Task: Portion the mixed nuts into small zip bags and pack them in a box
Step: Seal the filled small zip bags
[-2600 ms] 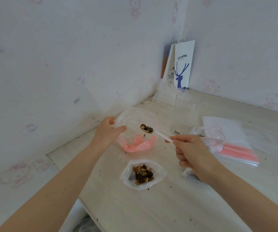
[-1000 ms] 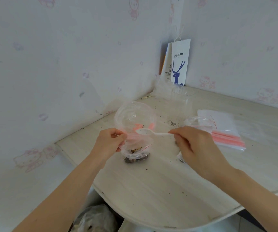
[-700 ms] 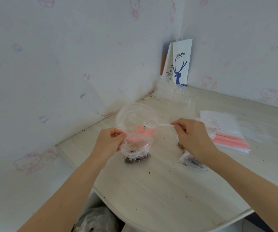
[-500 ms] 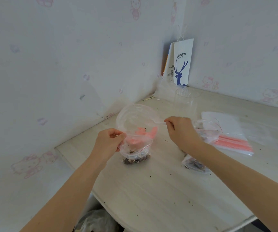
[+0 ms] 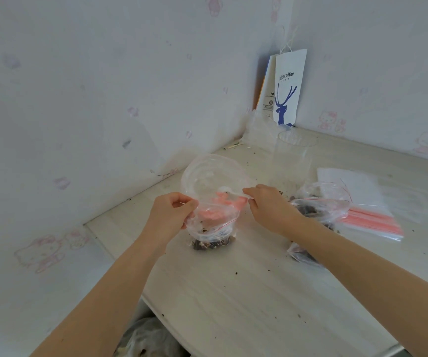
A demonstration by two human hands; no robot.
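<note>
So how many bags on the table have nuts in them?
3. The left hand grips one small bag. A larger open bag lies behind the right hand, which pinches a spoon. A third bag lies by the right forearm, partly hidden; more could be behind it.

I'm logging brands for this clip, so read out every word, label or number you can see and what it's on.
"luckin coffee": on the white paper bag in the corner, above a blue deer logo.
Small print on the bag's side panel: too small to read.
Dark label on the clear cup: unreadable.
</note>
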